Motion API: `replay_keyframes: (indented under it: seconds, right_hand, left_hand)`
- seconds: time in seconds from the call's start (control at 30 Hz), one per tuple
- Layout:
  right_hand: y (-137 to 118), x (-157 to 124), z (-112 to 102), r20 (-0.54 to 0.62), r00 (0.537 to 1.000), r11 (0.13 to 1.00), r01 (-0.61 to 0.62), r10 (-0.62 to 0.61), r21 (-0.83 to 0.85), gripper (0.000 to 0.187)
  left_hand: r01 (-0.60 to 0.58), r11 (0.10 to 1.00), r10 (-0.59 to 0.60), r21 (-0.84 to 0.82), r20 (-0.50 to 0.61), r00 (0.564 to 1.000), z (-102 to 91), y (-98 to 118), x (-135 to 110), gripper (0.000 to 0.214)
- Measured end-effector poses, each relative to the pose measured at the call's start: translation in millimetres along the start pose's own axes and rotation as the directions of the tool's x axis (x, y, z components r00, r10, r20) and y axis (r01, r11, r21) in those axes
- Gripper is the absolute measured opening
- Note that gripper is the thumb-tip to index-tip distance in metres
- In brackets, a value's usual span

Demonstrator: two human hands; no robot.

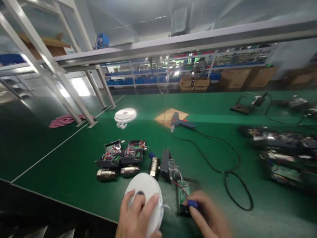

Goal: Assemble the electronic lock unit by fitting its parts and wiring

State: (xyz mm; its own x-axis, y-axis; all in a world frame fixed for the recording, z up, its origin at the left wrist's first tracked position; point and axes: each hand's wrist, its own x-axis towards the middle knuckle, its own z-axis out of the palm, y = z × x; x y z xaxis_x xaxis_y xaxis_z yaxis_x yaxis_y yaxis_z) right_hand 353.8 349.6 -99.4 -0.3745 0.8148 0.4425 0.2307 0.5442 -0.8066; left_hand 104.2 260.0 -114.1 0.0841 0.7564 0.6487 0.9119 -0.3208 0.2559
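My left hand (pixel 137 216) grips a white tape roll (pixel 146 191) at the near edge of the green bench, fingers spread over its face. My right hand (pixel 208 216) rests next to it and pinches a small blue part (pixel 192 203) against an opened black device with a green circuit board (pixel 183 193) and red wires. A metal cylinder (pixel 155 166) sticks out of that device's far end. The right hand is blurred by motion.
Two more opened black devices (pixel 121 157) with metal cylinders lie left of centre. Farther back sit white tape rolls (pixel 125 115) and a glue gun (pixel 179 123) on cardboard, its black cable (pixel 230 172) looping right. Several dark devices (pixel 282 148) crowd the right side. Pink cloth (pixel 63 120) lies far left.
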Motion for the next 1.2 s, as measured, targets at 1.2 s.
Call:
replay_keyframes:
  seconds: [1.2]
  right_hand:
    - [-7,18,0,0.012,0.979,0.978,0.203,-0.204,0.056,0.014]
  left_hand:
    - [0.085,0.991,-0.085,0.106,-0.013,0.996,32.8,28,35,0.034]
